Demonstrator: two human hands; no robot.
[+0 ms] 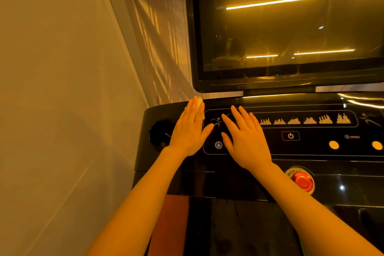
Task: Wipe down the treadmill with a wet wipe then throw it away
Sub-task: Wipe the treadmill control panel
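Beside red button (303, 181), "SPEED" label (352, 137).

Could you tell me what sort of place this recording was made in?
Probably a gym or fitness room. The person stands at a treadmill console with workout-profile icons, a red emergency stop button and a large dark screen. The left hand presses a wet wipe onto it.
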